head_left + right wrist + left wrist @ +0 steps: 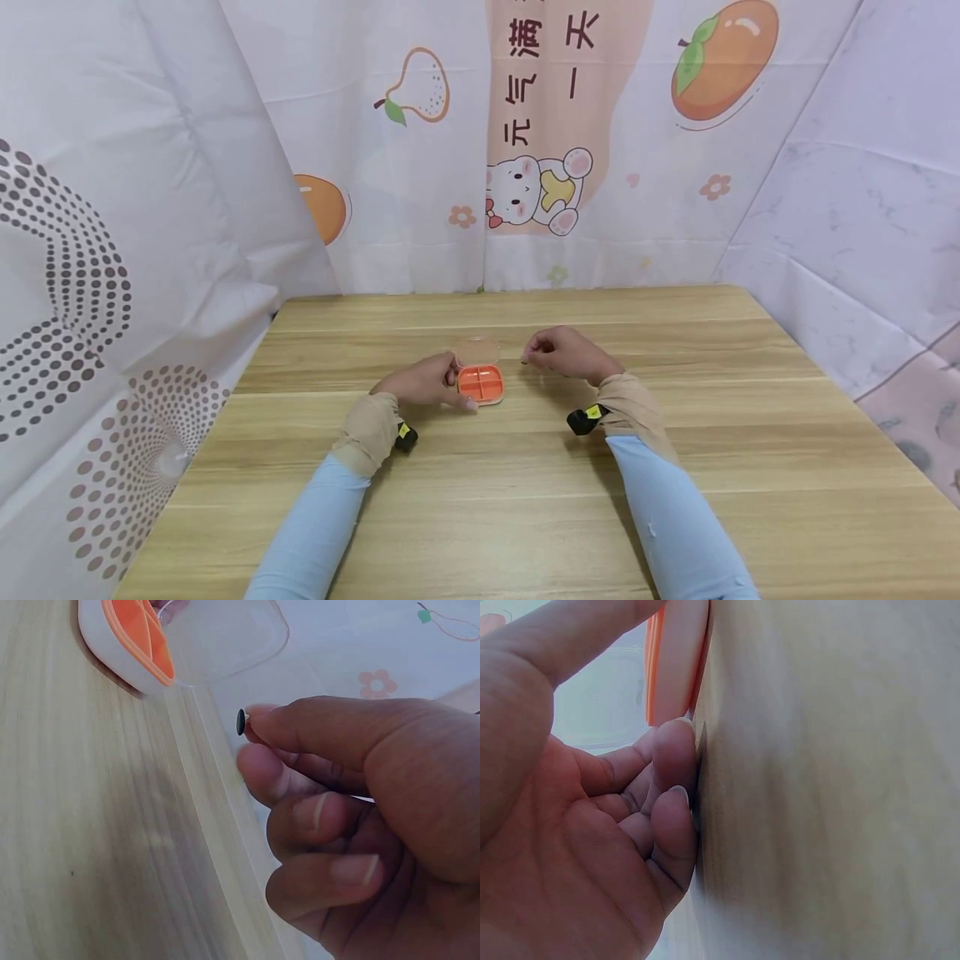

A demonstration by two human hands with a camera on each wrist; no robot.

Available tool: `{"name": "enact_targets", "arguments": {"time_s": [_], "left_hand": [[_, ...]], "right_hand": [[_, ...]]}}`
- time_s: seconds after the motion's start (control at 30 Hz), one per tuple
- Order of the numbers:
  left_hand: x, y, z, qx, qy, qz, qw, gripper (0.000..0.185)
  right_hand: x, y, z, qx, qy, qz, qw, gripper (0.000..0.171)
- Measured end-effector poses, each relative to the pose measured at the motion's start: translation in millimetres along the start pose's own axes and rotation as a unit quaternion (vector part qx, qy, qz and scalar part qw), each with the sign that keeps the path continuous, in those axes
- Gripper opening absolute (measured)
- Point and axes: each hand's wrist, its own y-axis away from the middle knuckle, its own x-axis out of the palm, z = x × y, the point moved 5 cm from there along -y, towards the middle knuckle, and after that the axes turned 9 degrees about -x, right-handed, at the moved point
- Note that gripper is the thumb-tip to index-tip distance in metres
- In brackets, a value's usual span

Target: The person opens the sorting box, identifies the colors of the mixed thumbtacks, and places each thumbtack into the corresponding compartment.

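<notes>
A small orange pill box (481, 384) with four-way dividers sits on the wooden table, its clear lid (477, 351) swung open toward the back. My left hand (429, 382) holds the box from the left, thumb along the near edge and fingers at the far-left side. In the left wrist view the other fingers (673, 832) are curled against the tabletop. To the right of the box, my right hand (567, 353) is raised just above the table. Between thumb and index fingertips it pinches a small dark disc-headed stud (241, 722). The compartments' contents cannot be made out.
The wooden table (480, 517) stretches out around both hands. Behind it hangs a printed curtain (420, 167), with white cloth (202, 167) at the left and more cloth (847, 208) at the right. Black wrist cameras (583, 420) are strapped to both wrists.
</notes>
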Motion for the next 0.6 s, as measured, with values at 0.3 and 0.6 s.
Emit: {"name": "enact_targets", "arguments": {"time_s": [0.3,0.6], "left_hand": [[0.4,-0.9,1.4,-0.001,-0.005,0.002,1.0,0.056],[0.2,-1.5,3.5,-0.004,-0.004,0.001,1.0,0.058]], "right_hand": [[3.9,-3.5,1.8,-0.006,0.011,0.011,1.0,0.012],[9.2,-5.6,7.1,-0.011,0.021,0.016,1.0,0.012]]}}
